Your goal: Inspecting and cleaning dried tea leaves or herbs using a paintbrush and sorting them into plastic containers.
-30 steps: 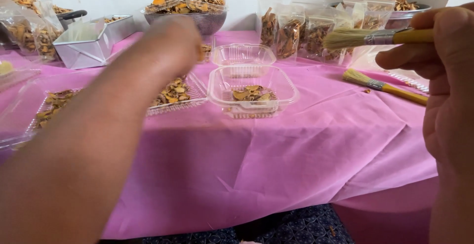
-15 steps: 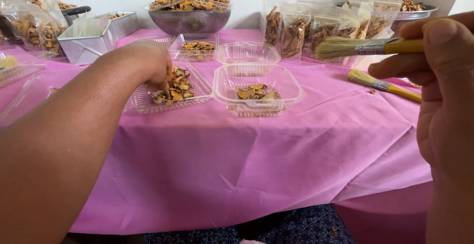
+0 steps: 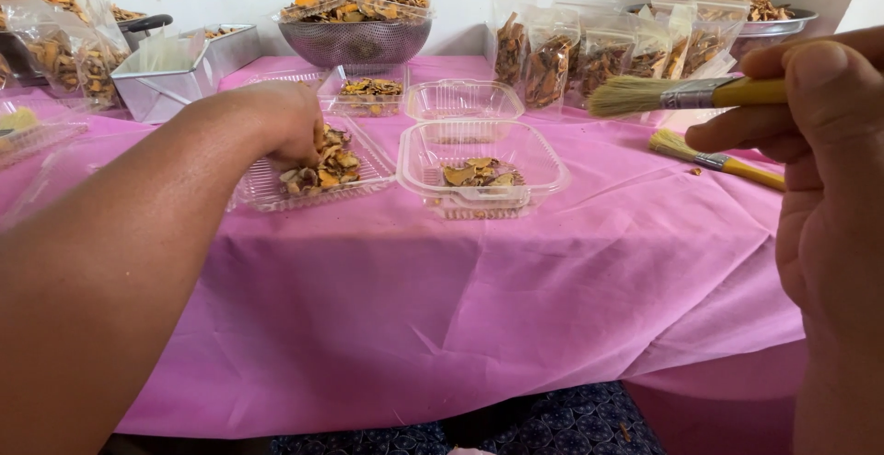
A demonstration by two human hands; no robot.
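Left hand [image 3: 281,123] has dipped, fingers curled pinching dried slices [image 3: 324,168] directly beneath.

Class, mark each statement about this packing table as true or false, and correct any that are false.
1. The left hand rests in a clear tray of dried slices. True.
2. The right hand holds a pair of scissors. False: it holds a yellow-handled brush.
3. The tablecloth is pink. True.
4. The open clamshell box is filled to the rim. False: only a few slices lie in its bottom.
5. A second brush lies on the table. True.
6. The metal mesh bowl at the back is empty. False: it holds packed clear boxes of slices.
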